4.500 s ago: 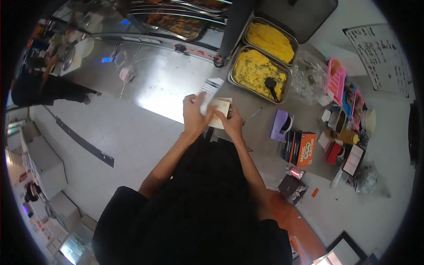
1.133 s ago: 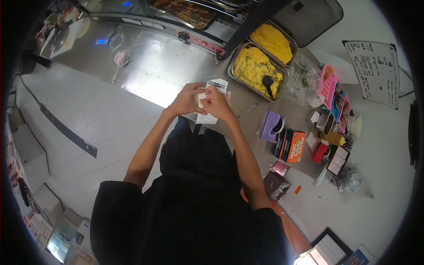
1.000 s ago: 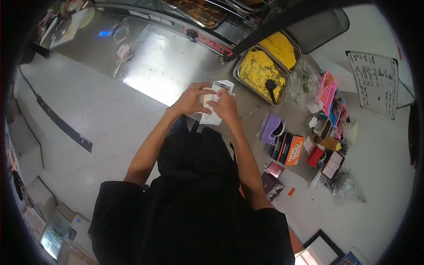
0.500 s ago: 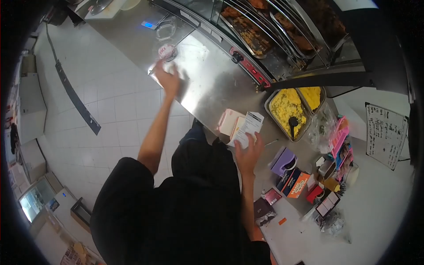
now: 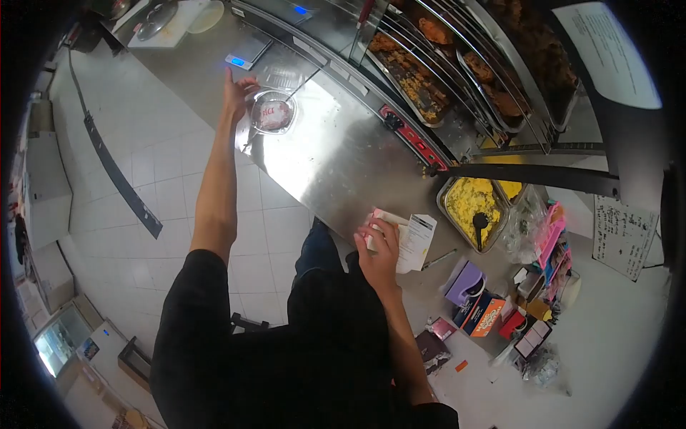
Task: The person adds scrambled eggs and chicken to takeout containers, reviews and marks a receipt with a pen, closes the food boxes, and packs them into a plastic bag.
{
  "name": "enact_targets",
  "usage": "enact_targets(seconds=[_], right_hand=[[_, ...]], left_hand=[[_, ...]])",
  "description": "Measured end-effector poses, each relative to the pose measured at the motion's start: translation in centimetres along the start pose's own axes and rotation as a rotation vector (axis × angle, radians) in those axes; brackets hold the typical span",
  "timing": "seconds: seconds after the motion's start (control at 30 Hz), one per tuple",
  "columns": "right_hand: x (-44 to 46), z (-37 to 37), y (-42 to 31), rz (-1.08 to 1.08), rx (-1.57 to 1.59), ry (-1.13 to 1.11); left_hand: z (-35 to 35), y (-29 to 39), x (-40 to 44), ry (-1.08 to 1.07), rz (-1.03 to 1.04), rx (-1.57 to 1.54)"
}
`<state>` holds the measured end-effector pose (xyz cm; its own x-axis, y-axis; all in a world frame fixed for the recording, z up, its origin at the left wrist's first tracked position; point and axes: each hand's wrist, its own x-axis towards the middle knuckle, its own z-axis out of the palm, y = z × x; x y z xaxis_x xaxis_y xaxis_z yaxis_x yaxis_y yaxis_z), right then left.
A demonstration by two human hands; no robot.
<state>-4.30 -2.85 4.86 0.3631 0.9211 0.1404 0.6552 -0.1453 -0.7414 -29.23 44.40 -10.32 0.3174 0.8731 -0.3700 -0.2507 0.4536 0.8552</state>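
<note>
A clear plastic clamshell container (image 5: 291,107) lies with its lid folded back on the steel counter. Inside it sits a round, pale wrapped bundle (image 5: 274,114) with red lettering. Just left of the container is my left hand (image 5: 236,96), empty, with fingers apart and the index finger toward a small scale (image 5: 239,61) with a lit blue display. Lower right, the fingers of my right hand (image 5: 379,252) curl over a small pink-and-white carton (image 5: 381,214), partly hiding it. A white printed card or flap (image 5: 416,242) stands out beside that hand.
A glass-fronted case with trays of browned food (image 5: 411,79) borders the counter's far side. To the right are a metal pan of yellow food (image 5: 468,211) with a black spoon, a purple tape dispenser (image 5: 465,282) and an orange box (image 5: 488,317). A pen (image 5: 439,259) lies near the card.
My left hand has moved up and left, from below the clamshell container to beside it near the scale. My right hand has shifted up and left, its fingers now over the pink-and-white carton.
</note>
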Motion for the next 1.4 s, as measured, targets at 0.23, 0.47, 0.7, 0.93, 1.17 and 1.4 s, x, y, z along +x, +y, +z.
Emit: enact_targets(seconds=[0.23, 0.47, 0.7, 0.93, 1.17, 1.4], right_hand=[[6.3, 6.4, -0.7, 0.060, 0.198, -0.053], [11.9, 17.0, 2.3, 0.438, 0.449, -0.184], [11.5, 17.9, 3.4, 0.743, 0.897, -0.297], [8.0, 9.4, 0.6, 0.507, 0.779, -0.342], [0.0, 0.9, -2.5, 0.540, 0.681, -0.237], [-15.3, -14.5, 13.1, 0.738, -0.259, 0.646]], left_hand=[[1.3, 1.3, -4.2, -0.252, 0.120, 0.659], [5.9, -1.1, -12.3, -0.082, 0.043, 0.690], [9.4, -3.8, -18.4, -0.017, -0.026, 0.692], [9.4, -4.8, -25.5, -0.080, -0.245, -0.063], [14.1, -3.7, -30.5, -0.370, -0.348, 0.178], [17.8, -5.9, -35.2, -0.306, -0.318, 0.134]])
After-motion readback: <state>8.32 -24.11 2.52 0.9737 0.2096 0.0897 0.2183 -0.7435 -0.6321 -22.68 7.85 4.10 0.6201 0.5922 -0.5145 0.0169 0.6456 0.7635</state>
